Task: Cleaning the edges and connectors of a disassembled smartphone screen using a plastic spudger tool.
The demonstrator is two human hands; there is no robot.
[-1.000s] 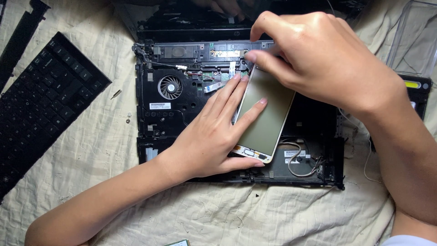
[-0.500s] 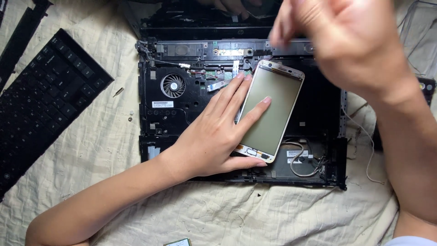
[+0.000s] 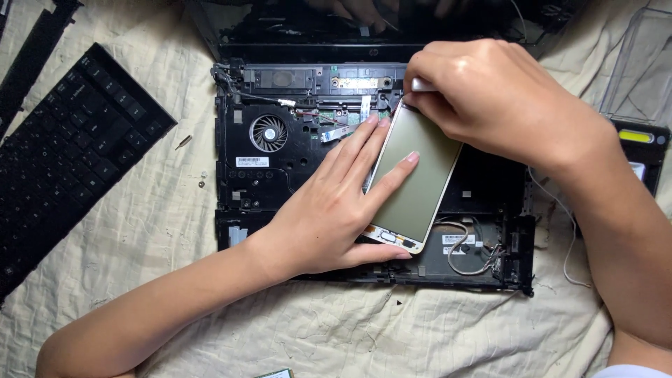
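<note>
Far left, one detached black keyboard (image 3: 66,150) lies on the cream cloth (image 3: 175,294), one small screw (image 3: 183,142) just off its right edge. Centre, one opened laptop base (image 3: 280,175) with a single fan (image 3: 269,132). The left hand (image 3: 329,217) lies open, fingers flat on the one phone (image 3: 413,175), pinning it against the base. The right hand (image 3: 490,98) is closed around something pale at the phone's top edge; what it is I cannot tell. Best kept steady: firm flat pressure, gentle work at that top corner. Far right, one dark device (image 3: 644,150) at the cloth's edge.
</note>
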